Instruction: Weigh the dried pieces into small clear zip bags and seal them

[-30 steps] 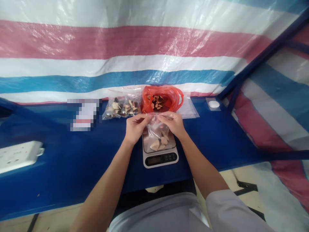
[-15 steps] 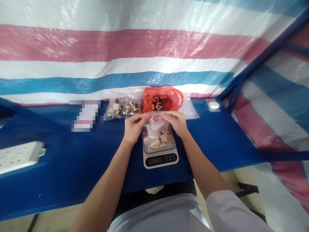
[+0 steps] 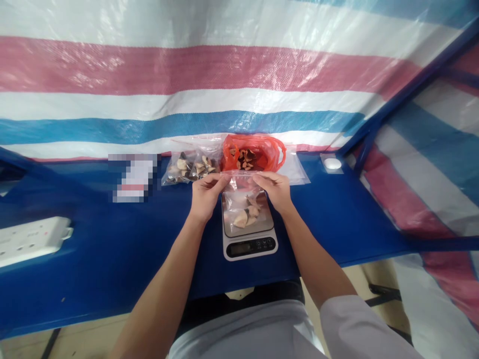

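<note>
A clear zip bag [image 3: 241,198] with several pale, dried-looking slices [image 3: 247,217] in its lower part is over a digital kitchen scale [image 3: 250,249]. My left hand [image 3: 205,193] pinches the left end of the bag's top edge between thumb and finger. At the right end of the same edge, my right hand [image 3: 274,189] has a like pinch. The bag's bottom overlaps the scale's plate; whether it bears its full weight there I cannot tell. Just behind the hands stands an open red plastic bag [image 3: 258,149] with brownish dried pieces inside.
Filled clear bags [image 3: 189,167] lie left of the red bag, and flat clear bags [image 3: 297,170] lie to its right. A white power strip [image 3: 35,240] is at the left, a small round white item [image 3: 332,163] at the far right. Striped sheeting [image 3: 168,70] hangs behind the blue table [image 3: 123,249].
Both hands keep their pinch on the bag's top edge. The bag's lower part looks flatter over the scale, and the view has shifted very slightly.
</note>
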`<state>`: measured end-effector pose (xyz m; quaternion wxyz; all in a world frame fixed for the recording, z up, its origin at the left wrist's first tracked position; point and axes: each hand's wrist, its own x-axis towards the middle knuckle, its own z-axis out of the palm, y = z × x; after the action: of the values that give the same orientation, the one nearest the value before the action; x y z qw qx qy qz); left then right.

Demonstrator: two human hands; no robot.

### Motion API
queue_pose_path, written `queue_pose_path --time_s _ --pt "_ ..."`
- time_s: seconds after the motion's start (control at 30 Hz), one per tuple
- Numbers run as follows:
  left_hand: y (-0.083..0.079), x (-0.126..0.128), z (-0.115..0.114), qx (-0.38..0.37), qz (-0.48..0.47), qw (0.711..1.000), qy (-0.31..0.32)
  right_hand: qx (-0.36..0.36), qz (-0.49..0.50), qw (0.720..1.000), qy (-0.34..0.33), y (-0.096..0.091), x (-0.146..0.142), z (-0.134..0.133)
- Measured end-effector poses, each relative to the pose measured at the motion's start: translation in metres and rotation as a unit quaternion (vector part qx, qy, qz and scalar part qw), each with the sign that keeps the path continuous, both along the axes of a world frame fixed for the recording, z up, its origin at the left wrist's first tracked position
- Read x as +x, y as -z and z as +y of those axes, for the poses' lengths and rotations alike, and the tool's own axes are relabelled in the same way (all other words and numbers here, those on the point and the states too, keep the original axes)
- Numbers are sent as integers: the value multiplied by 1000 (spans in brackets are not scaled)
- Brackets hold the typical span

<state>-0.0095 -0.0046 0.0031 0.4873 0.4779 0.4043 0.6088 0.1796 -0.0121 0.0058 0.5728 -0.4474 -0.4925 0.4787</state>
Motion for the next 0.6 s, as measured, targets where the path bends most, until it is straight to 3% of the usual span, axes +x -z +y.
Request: queue_pose_path --time_s 0.3,0.6 --pt "-3 3 -4 -2 38 999 16 38 -70 997 9 -1 -1 -2" --pt "-9 -11 -3 -9 -47 999 16 18 -72 993 -91 -5 -12 -2"
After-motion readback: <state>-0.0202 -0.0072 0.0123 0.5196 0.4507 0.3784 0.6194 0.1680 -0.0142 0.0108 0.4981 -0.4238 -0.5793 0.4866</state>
